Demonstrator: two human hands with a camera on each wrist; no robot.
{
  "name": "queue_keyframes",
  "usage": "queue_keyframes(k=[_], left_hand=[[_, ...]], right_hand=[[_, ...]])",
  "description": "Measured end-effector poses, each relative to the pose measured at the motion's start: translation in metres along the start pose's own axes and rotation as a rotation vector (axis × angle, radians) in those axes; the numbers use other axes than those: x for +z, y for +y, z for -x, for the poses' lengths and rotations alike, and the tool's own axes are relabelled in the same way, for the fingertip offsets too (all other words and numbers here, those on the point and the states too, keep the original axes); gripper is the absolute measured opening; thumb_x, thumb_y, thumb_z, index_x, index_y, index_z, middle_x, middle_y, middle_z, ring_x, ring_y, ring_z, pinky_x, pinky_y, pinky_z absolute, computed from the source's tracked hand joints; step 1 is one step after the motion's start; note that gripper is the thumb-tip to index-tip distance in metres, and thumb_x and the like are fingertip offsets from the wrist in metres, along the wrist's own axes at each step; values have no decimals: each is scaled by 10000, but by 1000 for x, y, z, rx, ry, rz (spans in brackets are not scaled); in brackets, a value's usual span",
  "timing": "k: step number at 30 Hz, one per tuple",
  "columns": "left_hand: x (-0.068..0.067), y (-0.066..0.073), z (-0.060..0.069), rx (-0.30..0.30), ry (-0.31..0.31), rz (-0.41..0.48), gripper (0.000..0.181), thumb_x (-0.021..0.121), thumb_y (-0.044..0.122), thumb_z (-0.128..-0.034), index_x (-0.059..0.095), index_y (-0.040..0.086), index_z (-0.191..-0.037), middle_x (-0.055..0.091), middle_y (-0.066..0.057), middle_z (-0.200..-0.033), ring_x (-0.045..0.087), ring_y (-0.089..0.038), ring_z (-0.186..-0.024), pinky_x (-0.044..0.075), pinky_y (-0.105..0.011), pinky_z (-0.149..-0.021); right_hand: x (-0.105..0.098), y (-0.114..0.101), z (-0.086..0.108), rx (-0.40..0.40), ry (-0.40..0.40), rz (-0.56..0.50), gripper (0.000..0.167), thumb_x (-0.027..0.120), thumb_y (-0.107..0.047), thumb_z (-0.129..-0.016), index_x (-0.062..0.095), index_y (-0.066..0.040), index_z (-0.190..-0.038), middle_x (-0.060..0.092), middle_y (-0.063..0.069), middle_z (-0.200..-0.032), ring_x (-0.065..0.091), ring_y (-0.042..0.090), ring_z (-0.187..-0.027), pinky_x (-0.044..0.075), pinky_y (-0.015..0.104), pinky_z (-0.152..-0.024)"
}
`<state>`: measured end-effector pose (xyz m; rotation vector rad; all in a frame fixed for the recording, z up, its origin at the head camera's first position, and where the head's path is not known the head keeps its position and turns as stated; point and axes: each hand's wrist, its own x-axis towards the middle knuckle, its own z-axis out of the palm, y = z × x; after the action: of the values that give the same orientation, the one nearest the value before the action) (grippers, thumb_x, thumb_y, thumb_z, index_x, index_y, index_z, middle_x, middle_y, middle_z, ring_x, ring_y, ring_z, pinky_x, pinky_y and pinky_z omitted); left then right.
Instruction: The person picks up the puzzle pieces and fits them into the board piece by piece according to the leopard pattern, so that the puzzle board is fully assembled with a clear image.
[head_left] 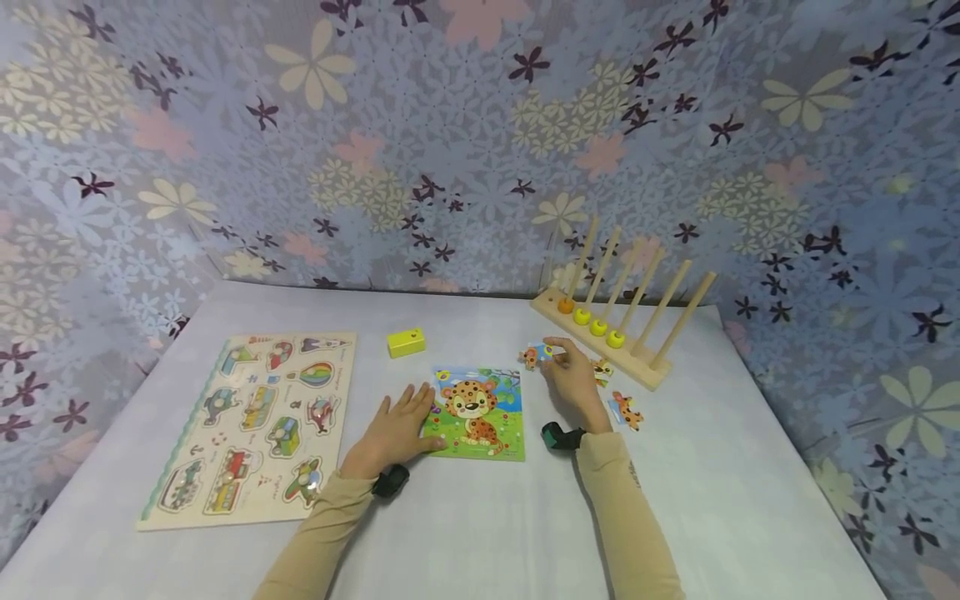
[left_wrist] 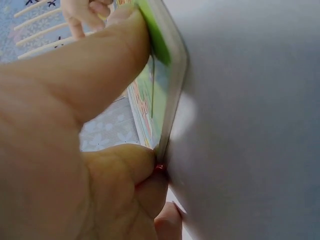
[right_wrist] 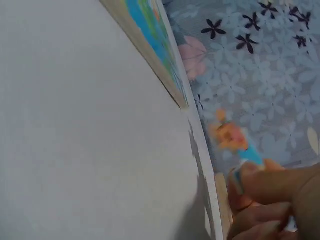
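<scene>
We find the left hand nearest, fingers extended along the left edge of the leopard board, thumb on its face; light, even pressure is advised. Farther out, the right hand pinches a puzzle piece just beyond the board's upper right corner. We recommend gripping its margin, picture unobstructed, clear of the pegged rack behind.

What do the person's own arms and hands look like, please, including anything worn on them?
The left sleeve and right sleeve are long and beige, the right with a small dark marking near its cuff. The left hand and right hand are gloveless. The left wrist device is black; the right wrist device is black with a dark green face.
</scene>
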<state>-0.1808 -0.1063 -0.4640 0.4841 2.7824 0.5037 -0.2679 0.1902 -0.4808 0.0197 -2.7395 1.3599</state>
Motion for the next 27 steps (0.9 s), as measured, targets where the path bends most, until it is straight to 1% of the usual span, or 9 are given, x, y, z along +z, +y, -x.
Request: queue_keyframes(k=[2,6,9,11,15,19,20,23,27], left_hand=[[1,0,1,1,3,1,852,621,452,-908,234,13,-1527,198,-157,-1612,153,-373,-1497,111,-623,-1195],[2,0,1,4,8,5,852,622,453,-908,238,7,-1525,205,-160,-1611,162,-375,-1495,116,-628,-1192],[2,0,1,3,8,8,855,625,452,-906,237,8,-1525,202,-157,-1612,162,-373,-1495,112,-628,-1193],[2,1,1,1,7,10,855,625,452,-906,237,8,-1525,199,-157,-1613,159,-372,-1496,110,-628,-1193],[0,0,1,1,5,3,852,620,455,-909,236,12,-1526,193,-152,-1616,156,-369,-1497,112,-629,-1192],[1,-1,0,8,11,-1,844,616,460,-911,244,18,-1526,198,-142,-1617,163,-361,-1498,126,-628,-1191],[1,-1,-1,9,14,-1,843,618,458,-910,247,16,-1525,202,-142,-1616,167,-362,-1497,129,-630,-1190],[2,-1,-1,10,14,-1,843,617,461,-909,250,17,-1525,207,-138,-1616,170,-358,-1498,135,-630,-1189],[2,-2,-1,1,12,-7,846,625,459,-905,254,17,-1523,211,-138,-1615,173,-356,-1498,141,-629,-1188]], right_hand=[[4,-6,-1,2,-14,-63,385,558,-107,-973,514,-101,-1356,650,240,-1133,645,368,-1037,476,269,-680],[16,-19,-1,17,-42,-139,282,590,-171,-971,586,-46,-1223,654,185,-1045,634,283,-902,459,237,-672],[25,-29,-1,-6,-67,-147,235,597,-200,-970,653,-36,-1129,651,151,-1024,579,203,-855,436,218,-660],[32,-36,0,-21,-91,-144,228,595,-208,-972,683,-50,-1109,660,145,-1040,567,197,-851,429,229,-650],[50,-54,3,-45,-156,-85,207,606,-208,-963,716,-73,-1075,694,129,-1057,613,214,-841,466,253,-644],[69,-70,6,-49,-222,17,184,618,-227,-955,736,-102,-1019,724,91,-991,636,181,-783,507,272,-652],[74,-73,7,-53,-226,46,182,618,-232,-954,738,-105,-1008,728,86,-971,635,176,-757,512,276,-645],[86,-80,8,-68,-200,118,175,628,-247,-950,741,-114,-970,732,67,-921,628,154,-721,520,285,-642],[94,-82,8,-111,-153,148,173,668,-240,-922,723,-82,-965,715,79,-885,626,173,-722,537,319,-666]])
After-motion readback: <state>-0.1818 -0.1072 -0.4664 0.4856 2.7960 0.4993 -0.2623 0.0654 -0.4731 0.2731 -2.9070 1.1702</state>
